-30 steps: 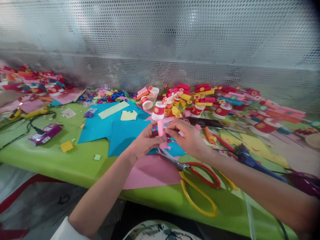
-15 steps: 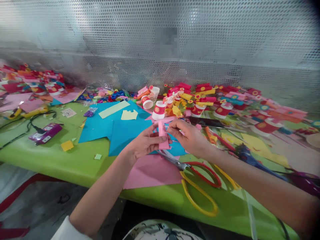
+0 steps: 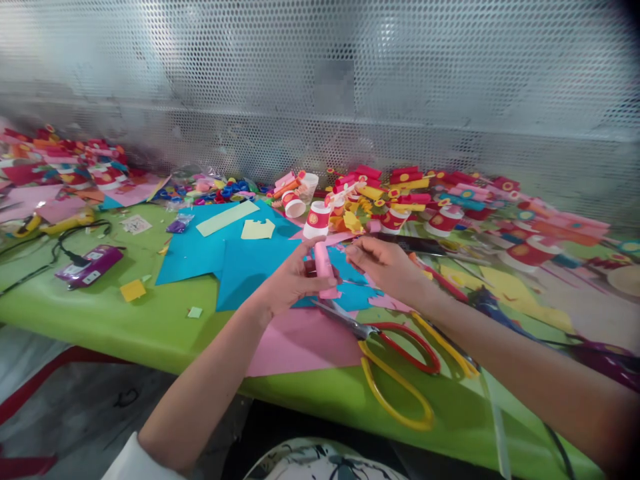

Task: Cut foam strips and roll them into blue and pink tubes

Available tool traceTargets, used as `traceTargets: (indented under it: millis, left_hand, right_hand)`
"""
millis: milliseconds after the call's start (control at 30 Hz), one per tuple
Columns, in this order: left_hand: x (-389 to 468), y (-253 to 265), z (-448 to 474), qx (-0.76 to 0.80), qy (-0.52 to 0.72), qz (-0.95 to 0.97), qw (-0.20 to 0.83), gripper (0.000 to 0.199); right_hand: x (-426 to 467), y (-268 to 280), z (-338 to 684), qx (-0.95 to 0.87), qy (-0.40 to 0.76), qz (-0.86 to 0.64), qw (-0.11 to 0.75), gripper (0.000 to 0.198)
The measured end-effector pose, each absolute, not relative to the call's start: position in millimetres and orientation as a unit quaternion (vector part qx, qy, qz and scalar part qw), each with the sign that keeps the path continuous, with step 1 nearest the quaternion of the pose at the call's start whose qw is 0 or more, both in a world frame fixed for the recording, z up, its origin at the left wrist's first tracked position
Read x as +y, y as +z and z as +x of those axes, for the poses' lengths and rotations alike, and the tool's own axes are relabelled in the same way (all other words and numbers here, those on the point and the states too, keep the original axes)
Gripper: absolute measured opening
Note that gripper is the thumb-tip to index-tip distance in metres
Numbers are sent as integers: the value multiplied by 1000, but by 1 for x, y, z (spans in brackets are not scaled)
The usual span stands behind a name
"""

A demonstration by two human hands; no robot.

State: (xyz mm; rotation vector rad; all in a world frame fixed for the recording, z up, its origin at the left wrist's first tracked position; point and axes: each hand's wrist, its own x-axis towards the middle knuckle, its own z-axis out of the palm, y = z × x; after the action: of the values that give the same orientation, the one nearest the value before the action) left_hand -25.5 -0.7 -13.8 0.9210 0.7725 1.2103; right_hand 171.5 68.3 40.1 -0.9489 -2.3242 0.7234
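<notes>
My left hand (image 3: 293,280) grips a small pink paper roll (image 3: 323,267), held upright above the blue paper sheets (image 3: 235,257). My right hand (image 3: 385,263) hovers just to the right of the roll, fingers pinched together, apart from it; I cannot see anything between them. Below both hands lie a pink paper sheet (image 3: 300,343) and scissors with red and yellow handles (image 3: 395,360) on the green table (image 3: 125,320).
Many finished red, pink and yellow paper cups and rolls (image 3: 415,200) are heaped along the perforated metal wall. A purple device with a black cable (image 3: 90,265) lies at left. Paper scraps (image 3: 133,291), a pale green strip (image 3: 227,218) and more tools (image 3: 500,320) lie at right.
My right hand has let go of the pink roll and drawn back to the right. My left hand keeps the roll, now tilted a little.
</notes>
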Motion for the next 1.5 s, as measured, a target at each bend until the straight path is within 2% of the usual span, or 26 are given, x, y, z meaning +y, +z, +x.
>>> traceTargets:
  millis: [133, 367, 467, 533, 600, 733, 900, 967, 1100, 1200, 1367, 1500]
  left_hand:
    - [4, -21, -21, 357, 543, 466, 600, 100]
    - [5, -33, -17, 422, 535, 588, 435, 88]
    - [3, -34, -17, 465, 520, 640, 324, 83]
    - [3, -34, -17, 474, 517, 645, 305, 82]
    - [3, -32, -17, 461, 527, 627, 342, 84]
    - [2, -21, -18, 394, 549, 547, 493, 81]
    - [-2, -8, -21, 371, 544, 422, 623, 50]
    - [-1, -9, -21, 373, 542, 409, 633, 42]
    - [1, -13, -21, 370, 557, 398, 628, 42]
    - [0, -11, -23, 368, 566, 395, 623, 42]
    - [-3, -5, -25, 354, 561, 392, 637, 48]
    - [-3, -5, -24, 354, 563, 397, 632, 46]
  right_hand:
    - [73, 30, 169, -880, 173, -370, 242, 47]
    - [70, 18, 163, -923, 42, -334, 186, 15]
    - [65, 17, 160, -932, -16, -318, 173, 16]
    - [61, 17, 159, -934, -55, -308, 171, 19]
    - [58, 18, 158, -938, -90, -290, 169, 22]
    - [58, 20, 161, -952, -140, -222, 160, 23]
    - [65, 23, 169, -961, -180, -132, 161, 34]
    - [64, 23, 172, -964, -187, -94, 163, 35]
    - [62, 21, 175, -960, -188, -41, 203, 33]
    - [62, 18, 175, -955, -172, -51, 238, 31]
    - [66, 19, 178, -921, -141, -111, 345, 18]
    - [63, 23, 181, -912, -19, -170, 372, 11]
